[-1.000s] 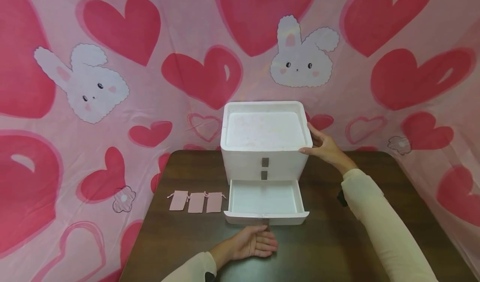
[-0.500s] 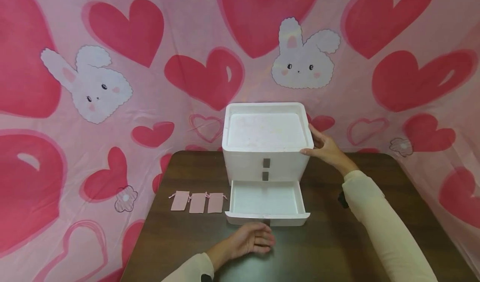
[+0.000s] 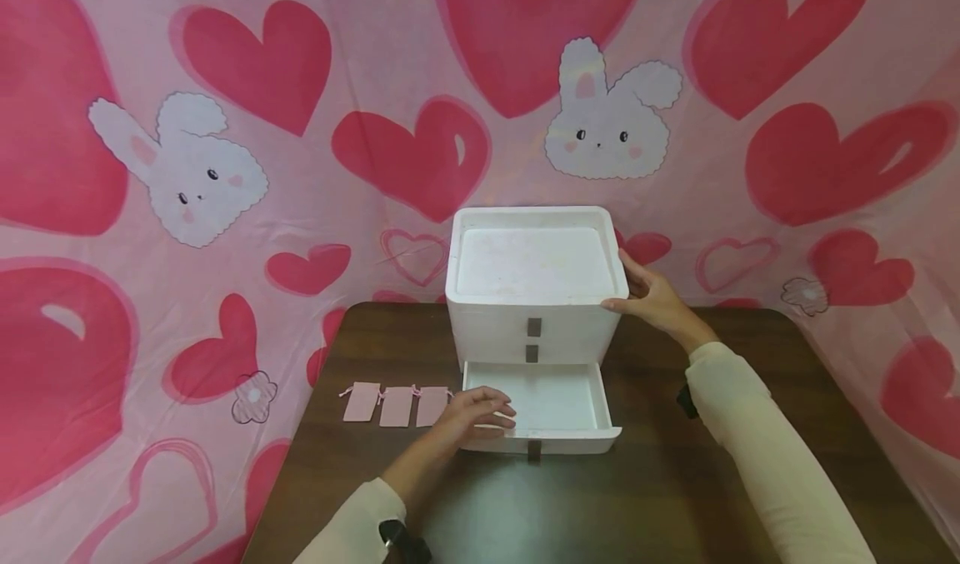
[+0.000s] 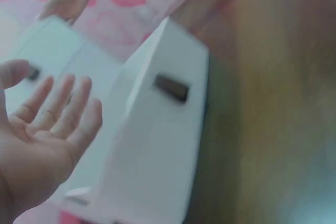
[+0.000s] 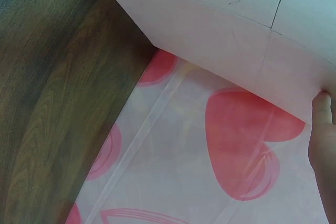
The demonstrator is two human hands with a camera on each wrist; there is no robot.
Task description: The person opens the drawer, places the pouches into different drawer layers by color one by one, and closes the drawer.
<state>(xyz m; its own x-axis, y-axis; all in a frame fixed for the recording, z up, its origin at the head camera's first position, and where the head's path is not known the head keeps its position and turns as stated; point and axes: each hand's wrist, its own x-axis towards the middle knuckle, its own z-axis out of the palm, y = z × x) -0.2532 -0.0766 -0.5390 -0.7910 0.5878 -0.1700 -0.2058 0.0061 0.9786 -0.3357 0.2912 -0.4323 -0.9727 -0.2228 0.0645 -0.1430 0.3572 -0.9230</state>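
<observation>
A white drawer cabinet [image 3: 491, 335] stands at the back of the table, its bottom drawer [image 3: 570, 445] pulled out. The drawer's inside is bare white where it shows. Over the drawer's front left corner is my left hand [image 3: 471, 418], fingers loosely extended and holding nothing. In the left wrist view its palm [image 4: 37, 166] shows beside the drawer front [image 4: 152, 150] with its dark handle [image 4: 172, 87]. My right hand [image 3: 654, 299] rests against the cabinet's upper right side, thumb at the front corner. Three pink drawstring pouches [image 3: 395, 406] lie left of the drawer, the nearest partly behind my left hand.
The dark wooden table [image 3: 660, 481] extends in front and to both sides. Behind the cabinet hangs a pink cloth [image 3: 510, 160] with hearts and rabbits. Two closed drawers with grey tabs [image 3: 533, 327] sit above the pulled-out one.
My left hand has left the front of the drawer handle and moved up and left, over the drawer's left corner. The right hand stays against the cabinet. The drawer keeps its position.
</observation>
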